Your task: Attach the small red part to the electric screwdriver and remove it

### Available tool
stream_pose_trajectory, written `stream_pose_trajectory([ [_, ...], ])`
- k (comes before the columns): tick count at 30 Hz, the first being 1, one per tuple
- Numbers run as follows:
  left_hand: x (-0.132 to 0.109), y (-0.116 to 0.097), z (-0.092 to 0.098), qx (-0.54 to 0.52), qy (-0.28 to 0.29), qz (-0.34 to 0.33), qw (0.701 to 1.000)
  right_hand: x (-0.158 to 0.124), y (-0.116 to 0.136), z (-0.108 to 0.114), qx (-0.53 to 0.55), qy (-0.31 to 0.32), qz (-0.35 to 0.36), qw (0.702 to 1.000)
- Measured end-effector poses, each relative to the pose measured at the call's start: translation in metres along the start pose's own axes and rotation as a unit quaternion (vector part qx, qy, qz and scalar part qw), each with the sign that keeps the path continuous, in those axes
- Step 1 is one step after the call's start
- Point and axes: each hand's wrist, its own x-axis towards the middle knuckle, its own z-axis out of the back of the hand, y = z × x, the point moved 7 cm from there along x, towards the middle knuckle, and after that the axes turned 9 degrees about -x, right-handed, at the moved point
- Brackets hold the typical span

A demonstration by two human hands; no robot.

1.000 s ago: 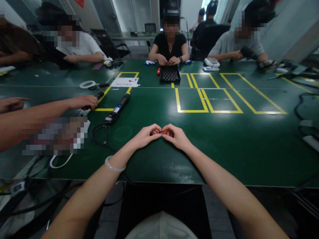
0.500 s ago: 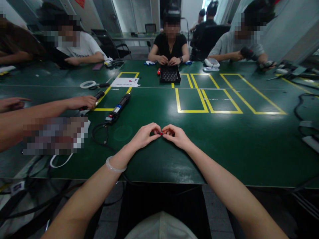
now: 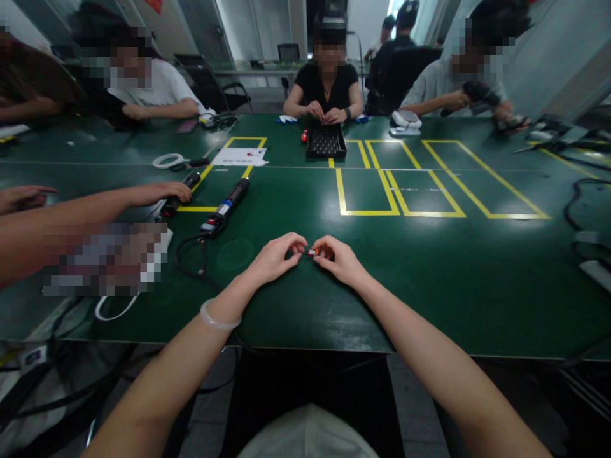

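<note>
Just above the table in front of me, my right hand [image 3: 340, 259] pinches a small orange-red and white piece [image 3: 312, 252] whose kind is too small to make out. My left hand [image 3: 279, 257] is curled close beside it, thumb and fingertips drawn together near the left end of the piece. Whether these fingertips touch the piece or hold something tiny of their own is hidden. A pale bracelet [image 3: 217, 317] circles my left wrist. Both forearms reach over the front edge of the green table [image 3: 429, 292].
Left of my hands lies a black cylindrical tool [image 3: 226, 207] with a cable. Another person's hand [image 3: 174, 191] rests on a similar dark tool [image 3: 174, 203]. Across the table, a person works over a black tray [image 3: 326, 152]. Yellow tape [image 3: 370, 214] marks rectangles.
My hands have drawn slightly apart, and more of the orange-red and white piece shows at my right fingertips. The neighbour's hand on the left has shifted the dark tool a little.
</note>
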Motion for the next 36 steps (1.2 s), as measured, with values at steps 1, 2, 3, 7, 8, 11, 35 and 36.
stream_pose_trajectory([
  [1, 0.000, 0.000, 0.008, 0.014, -0.019, 0.000, 1.000, 0.000, -0.001, 0.001, 0.003, -0.002, -0.009, 1.000],
  [2, 0.000, 0.002, 0.019, 0.034, -0.047, 0.002, 0.998, 0.000, -0.001, 0.002, 0.006, -0.003, -0.018, 1.000],
  [3, -0.001, 0.005, 0.033, 0.061, -0.085, 0.007, 0.995, 0.000, -0.002, 0.002, 0.008, -0.003, -0.026, 1.000],
  [7, -0.022, 0.037, 0.110, 0.228, -0.262, 0.095, 0.933, 0.000, -0.004, 0.003, 0.012, -0.001, -0.042, 0.999],
  [8, -0.031, 0.051, 0.129, 0.270, -0.293, 0.143, 0.906, 0.000, -0.004, 0.003, 0.012, -0.001, -0.043, 0.999],
  [11, -0.058, 0.097, 0.167, 0.324, -0.292, 0.295, 0.850, 0.000, -0.004, 0.002, 0.011, 0.001, -0.044, 0.999],
  [35, -0.050, 0.113, 0.135, 0.281, -0.187, 0.363, 0.868, 0.001, -0.013, -0.003, -0.012, 0.004, -0.067, 0.998],
  [36, -0.046, 0.109, 0.129, 0.283, -0.180, 0.354, 0.873, 0.001, -0.013, -0.003, -0.014, 0.001, -0.065, 0.998],
])
